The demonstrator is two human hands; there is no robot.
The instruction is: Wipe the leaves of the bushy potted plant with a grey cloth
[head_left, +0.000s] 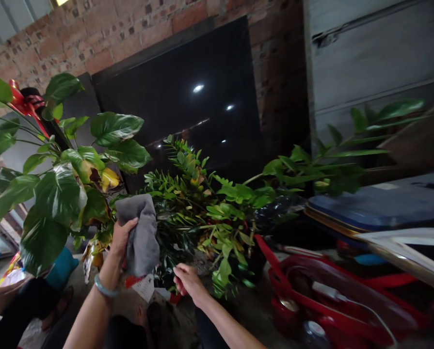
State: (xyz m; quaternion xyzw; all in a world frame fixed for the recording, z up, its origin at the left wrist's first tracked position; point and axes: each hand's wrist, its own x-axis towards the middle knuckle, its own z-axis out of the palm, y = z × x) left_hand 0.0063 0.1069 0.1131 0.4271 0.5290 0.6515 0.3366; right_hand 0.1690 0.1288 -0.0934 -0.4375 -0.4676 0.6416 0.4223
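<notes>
A folded grey cloth (141, 237) is held up in my left hand (121, 237), its thumb laid across the front of the fabric. A pale bangle (105, 287) circles that wrist. Lower and to the right, my right hand (187, 281) has its fingers curled together beside dark green leaves; whether a leaf or stem lies in them is hidden. Behind both hands grows a bushy potted plant (224, 228) with many small leaves. To the left stands a large-leaved plant (58, 196), some leaves yellow and brown, with a red ribbon (22, 104) near its top.
A big dark glossy panel (180, 97) leans on the brick wall (129, 36). At right are a red basket-like frame (293, 291) with a white cable, a clear bottle (314, 334), and a blue-topped flat object (380, 208). Another person's arm and dark-clothed legs (27, 305) are at lower left.
</notes>
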